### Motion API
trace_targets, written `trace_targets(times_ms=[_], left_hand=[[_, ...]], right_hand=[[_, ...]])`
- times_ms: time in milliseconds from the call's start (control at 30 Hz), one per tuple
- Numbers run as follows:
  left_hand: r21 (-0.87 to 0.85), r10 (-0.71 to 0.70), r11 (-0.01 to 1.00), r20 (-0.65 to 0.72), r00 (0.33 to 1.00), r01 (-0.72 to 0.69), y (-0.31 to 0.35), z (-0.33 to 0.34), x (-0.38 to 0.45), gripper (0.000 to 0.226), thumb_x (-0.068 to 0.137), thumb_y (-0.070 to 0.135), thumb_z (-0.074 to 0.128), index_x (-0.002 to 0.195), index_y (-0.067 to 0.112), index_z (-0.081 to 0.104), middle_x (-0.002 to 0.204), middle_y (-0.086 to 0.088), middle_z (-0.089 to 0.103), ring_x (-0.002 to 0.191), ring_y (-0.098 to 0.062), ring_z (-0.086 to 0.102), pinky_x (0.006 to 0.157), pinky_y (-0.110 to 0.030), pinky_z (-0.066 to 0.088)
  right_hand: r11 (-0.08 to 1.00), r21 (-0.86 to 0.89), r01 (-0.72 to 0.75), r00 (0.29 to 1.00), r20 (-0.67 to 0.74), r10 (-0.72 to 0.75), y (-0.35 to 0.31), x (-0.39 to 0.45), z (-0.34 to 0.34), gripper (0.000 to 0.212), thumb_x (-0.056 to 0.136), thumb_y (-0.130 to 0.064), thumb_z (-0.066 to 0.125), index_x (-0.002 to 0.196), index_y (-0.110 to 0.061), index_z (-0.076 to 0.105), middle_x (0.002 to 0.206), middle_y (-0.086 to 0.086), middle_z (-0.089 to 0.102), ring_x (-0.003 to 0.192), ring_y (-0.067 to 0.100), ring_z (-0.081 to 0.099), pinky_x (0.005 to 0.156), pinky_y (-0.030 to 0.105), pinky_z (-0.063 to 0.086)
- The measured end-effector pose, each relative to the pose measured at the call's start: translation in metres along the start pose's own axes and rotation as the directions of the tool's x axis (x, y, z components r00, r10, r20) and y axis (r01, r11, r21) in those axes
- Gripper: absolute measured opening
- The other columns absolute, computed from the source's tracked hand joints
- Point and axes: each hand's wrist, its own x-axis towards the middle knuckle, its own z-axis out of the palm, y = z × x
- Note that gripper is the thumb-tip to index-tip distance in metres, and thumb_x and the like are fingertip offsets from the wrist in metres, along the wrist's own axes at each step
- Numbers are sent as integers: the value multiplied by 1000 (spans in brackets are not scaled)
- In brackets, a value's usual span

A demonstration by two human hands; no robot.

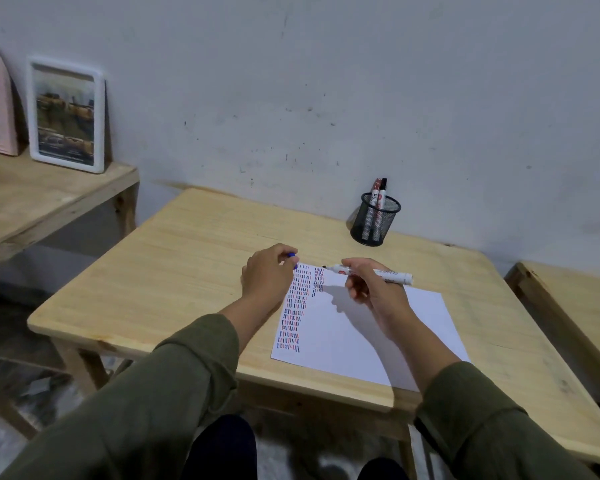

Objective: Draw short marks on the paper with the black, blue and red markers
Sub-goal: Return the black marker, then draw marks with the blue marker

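Sleeves [174,386] lowest in frame lead to our hands, the left hand [267,273] pinching a blue cap [292,255], the right hand [371,284] gripping an uncapped marker [374,273] above the paper [378,334] at centre, so we judge capping or more marks comes next.

Long olive-green sleeves [174,386] — loose, creased, pushed above both wrists; dark trousers [222,448] below.

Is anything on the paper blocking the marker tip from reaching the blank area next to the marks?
Nothing visible does. The right hand holds the uncapped marker above the paper; only its shadow falls on the blank area.
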Motion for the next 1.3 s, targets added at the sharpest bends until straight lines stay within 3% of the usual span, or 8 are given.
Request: trace_targets(times_ms=[133,267,433,500,800,967,1133,1300], left_hand=[[-467,-199,859,78,977,212,41,-1,-3,9,84,34,60,83,34,69,96,6,68,80,-16,60,79,-34,52],[-652,-264,685,195,945,325,67,1,2,14,85,26,63,95,19,70,80,4,64,76,-8,58,63,-24,40],[-696,-281,583,310,908,418,94,3,-2,28,89,23,61,112,7,64,75,5,62,65,-1,55,41,-7,37],[-698,-264,580,327,908,420,100,4,-5,31,89,24,61,114,5,64,75,6,61,64,0,54,49,-1,38],[-618,-191,675,383,904,404,114,7,-10,11,87,31,62,83,21,64,75,11,64,67,1,54,52,-14,34],[-603,-233,627,460,857,494,120,2,-9,14,83,35,67,79,22,64,71,11,65,67,-2,53,62,-20,35],[-711,-187,533,429,884,458,125,9,-9,15,85,23,67,71,17,63,42,12,60,59,-4,50,53,-16,28],[-762,-120,539,354,928,360,128,8,-8,14,86,14,65,72,16,63,47,10,63,56,-4,55,55,-15,35]], right_hand=[[996,32,85,996,18,-85,-27,5,-4,17,88,-7,54,90,-12,70,64,8,58,51,15,49,48,22,38],[986,18,169,986,14,-169,-46,9,-10,18,88,-8,54,89,-12,71,66,9,60,54,17,50,51,24,40],[976,4,216,976,8,-216,-59,12,-17,18,85,-13,57,94,-7,71,68,10,60,55,19,51,52,26,40],[974,1,228,974,0,-228,-62,12,-19,16,86,-11,56,93,-8,71,67,10,59,55,19,51,52,26,39],[964,-51,260,965,11,-260,-72,8,-22,19,89,-6,53,91,-10,72,66,10,59,54,17,53,50,24,40],[947,-124,296,955,50,-292,-78,6,-23,21,90,-7,52,92,-10,73,68,10,61,57,16,55,52,25,42],[968,127,217,976,-8,-218,-79,7,-17,22,92,-7,47,90,-7,69,67,10,58,59,18,52,54,24,43],[920,375,112,991,30,-133,-77,7,-15,18,94,-9,47,97,-5,64,66,7,58,56,13,53,52,19,45]])
